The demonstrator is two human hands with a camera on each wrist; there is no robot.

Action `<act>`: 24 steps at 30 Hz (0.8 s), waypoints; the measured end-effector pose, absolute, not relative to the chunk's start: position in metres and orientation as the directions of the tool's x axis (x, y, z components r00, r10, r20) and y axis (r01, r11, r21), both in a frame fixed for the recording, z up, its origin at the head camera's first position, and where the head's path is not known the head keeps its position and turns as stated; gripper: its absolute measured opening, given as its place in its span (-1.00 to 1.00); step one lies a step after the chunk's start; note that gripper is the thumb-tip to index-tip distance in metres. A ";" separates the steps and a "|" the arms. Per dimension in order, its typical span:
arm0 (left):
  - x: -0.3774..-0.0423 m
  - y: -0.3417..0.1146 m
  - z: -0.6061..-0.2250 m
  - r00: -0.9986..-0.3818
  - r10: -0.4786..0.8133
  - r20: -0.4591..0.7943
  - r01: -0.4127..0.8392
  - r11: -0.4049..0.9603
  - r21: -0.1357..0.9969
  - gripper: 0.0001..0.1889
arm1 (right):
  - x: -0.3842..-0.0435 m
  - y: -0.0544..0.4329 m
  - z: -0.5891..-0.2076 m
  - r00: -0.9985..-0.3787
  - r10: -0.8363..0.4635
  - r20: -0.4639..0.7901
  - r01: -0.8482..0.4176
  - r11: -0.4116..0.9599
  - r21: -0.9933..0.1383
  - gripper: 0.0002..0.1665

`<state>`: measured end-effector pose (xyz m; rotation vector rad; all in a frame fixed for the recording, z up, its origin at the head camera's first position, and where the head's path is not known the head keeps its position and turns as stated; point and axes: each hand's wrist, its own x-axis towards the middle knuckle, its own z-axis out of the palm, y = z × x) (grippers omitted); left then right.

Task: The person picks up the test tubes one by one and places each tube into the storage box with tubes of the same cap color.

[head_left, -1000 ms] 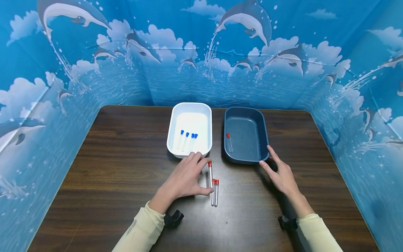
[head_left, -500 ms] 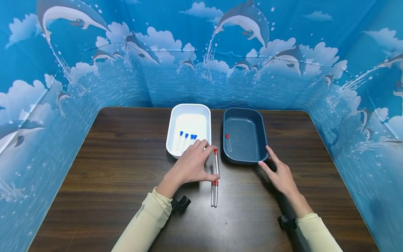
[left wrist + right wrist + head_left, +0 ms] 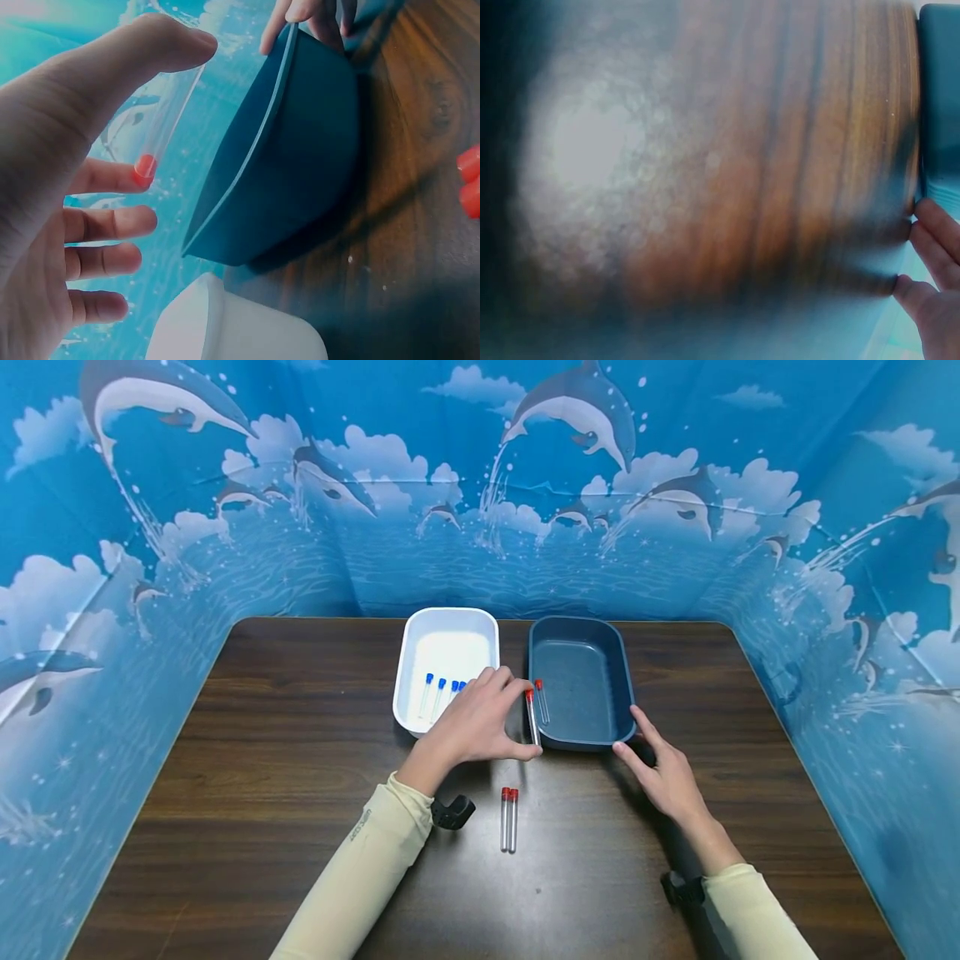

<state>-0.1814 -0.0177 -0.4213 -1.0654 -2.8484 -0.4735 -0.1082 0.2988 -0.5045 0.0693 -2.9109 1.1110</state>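
Note:
My left hand (image 3: 476, 722) pinches a glass test tube (image 3: 532, 718) with a red cap between thumb and index finger. The tube is upright in the hand, cap at the index finger, and overlaps the left edge of the dark blue tray (image 3: 588, 689) in the head view. Inside that tray one red-capped tube (image 3: 544, 706) lies near the left wall. My right hand (image 3: 672, 785) touches the tray's near right corner with thumb and fingers extended. In the left wrist view the held tube's red cap (image 3: 145, 168) meets the index fingertip, the other fingers loosely bent.
Two more red-capped tubes (image 3: 509, 821) lie side by side on the wooden table (image 3: 300, 735). Left of the dark tray stands a white tray (image 3: 397, 693) with several blue-capped tubes (image 3: 441, 696), partly hidden by my left hand. A dolphin-patterned cloth (image 3: 420, 560) hangs behind the table.
My left hand has carried the red-capped tube up and to the right, from above the two others to the dark tray's left edge. The right hand has stayed at the tray corner.

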 end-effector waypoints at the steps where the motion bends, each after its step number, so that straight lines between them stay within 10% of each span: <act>1: -0.184 -0.015 -0.421 -0.759 0.631 0.160 0.649 0.716 0.259 -0.04 | -0.108 0.299 -0.504 -0.999 -0.032 0.041 -0.051 0.745 -0.665 -0.15; 24: -0.232 0.033 -0.416 -0.733 0.679 0.039 0.677 0.722 0.142 -0.03 | -0.108 0.301 -0.505 -0.999 -0.032 0.037 -0.049 0.740 -0.671 -0.15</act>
